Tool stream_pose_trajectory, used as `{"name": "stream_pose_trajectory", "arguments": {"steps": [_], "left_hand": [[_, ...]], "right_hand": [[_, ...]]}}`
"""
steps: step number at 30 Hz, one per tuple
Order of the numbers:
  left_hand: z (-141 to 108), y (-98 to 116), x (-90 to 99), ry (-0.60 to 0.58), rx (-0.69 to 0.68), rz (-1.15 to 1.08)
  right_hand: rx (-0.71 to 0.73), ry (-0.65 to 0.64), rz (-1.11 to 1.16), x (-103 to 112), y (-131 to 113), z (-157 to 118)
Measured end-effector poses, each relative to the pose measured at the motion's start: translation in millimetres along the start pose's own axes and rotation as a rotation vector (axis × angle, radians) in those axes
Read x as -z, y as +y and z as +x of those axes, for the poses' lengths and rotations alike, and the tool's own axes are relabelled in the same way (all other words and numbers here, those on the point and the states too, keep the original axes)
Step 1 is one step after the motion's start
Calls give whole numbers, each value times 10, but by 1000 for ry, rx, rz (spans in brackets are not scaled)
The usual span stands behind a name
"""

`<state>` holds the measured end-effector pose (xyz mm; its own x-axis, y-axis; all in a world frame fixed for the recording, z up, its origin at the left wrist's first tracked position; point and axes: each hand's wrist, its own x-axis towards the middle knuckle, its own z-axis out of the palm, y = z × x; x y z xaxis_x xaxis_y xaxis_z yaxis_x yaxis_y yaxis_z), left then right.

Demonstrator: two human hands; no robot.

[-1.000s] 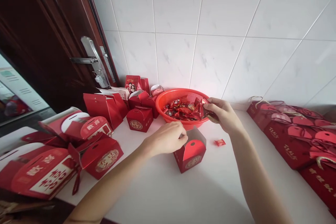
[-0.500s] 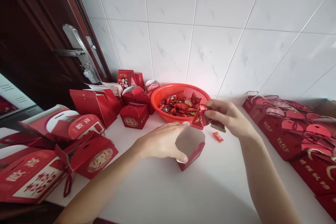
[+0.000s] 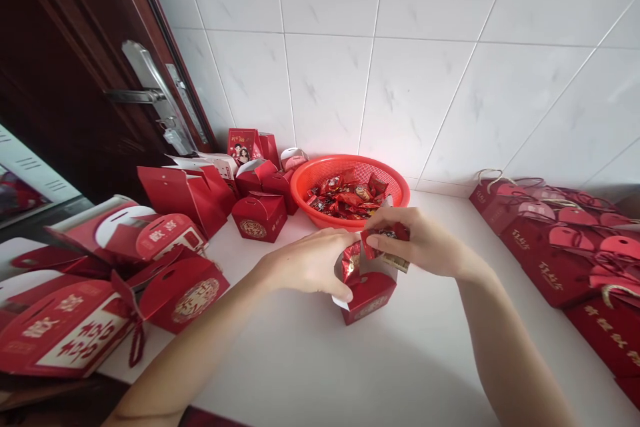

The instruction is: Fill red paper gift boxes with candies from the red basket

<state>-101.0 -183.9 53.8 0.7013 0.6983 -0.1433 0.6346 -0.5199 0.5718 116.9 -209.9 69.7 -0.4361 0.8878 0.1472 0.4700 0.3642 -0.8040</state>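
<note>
On the white table (image 3: 300, 360) stands a small red box (image 3: 369, 299) with its top open. My left hand (image 3: 313, 263) grips the box at its left side, thumb at the near edge. A shiny red wrapped candy (image 3: 351, 263) is at the box's opening, beside my left thumb. My right hand (image 3: 417, 240) is just above the box's right side, fingers closed on wrapped candies (image 3: 393, 247), one red and one darker with gold. Behind both hands sits a red plastic basket (image 3: 300, 187) holding many wrapped candies.
Several red boxes, among them a small one with a gold emblem (image 3: 260, 217) and a larger one (image 3: 187, 297), stand at the left. A row of red boxes with cord handles (image 3: 540, 260) lines the right. A tiled wall (image 3: 320, 93) and a door handle (image 3: 150, 97) are behind.
My right hand has moved down and slightly left to the box with its candies. One red candy is now at the opening. The box's near flap now shows its red outer side.
</note>
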Motion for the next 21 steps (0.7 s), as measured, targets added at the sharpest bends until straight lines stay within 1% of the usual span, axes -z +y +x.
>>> {"name": "stream_pose_trajectory", "arguments": {"steps": [3, 5, 8, 11, 13, 17, 19, 21], "left_hand": [[27, -17, -10, 27, -27, -34], [40, -34, -23, 35, -30, -31], [44, -56, -39, 27, -28, -12], [43, -66, -52, 55, -45, -6], [48, -71, -58, 69, -68, -14], [76, -108, -63, 109, -99, -29], [91, -139, -61, 134, -125, -37], [101, -167, -59, 149, -139, -50]], "right_hand": [[-69, -203, -54, -3, -21, -25], [-140, -262, -161, -30, -61, -34], [-230, -300, -369, -100, -141, -55], [-257, -372, -537, -190, -190, -81], [-264, -400, -609, -251, -186, -85], [-278, -428, -634, -298, -140, -58], [-236, -405, -604, -256, -136, -57], [-179, -398, -523, -175, -144, -77]]}}
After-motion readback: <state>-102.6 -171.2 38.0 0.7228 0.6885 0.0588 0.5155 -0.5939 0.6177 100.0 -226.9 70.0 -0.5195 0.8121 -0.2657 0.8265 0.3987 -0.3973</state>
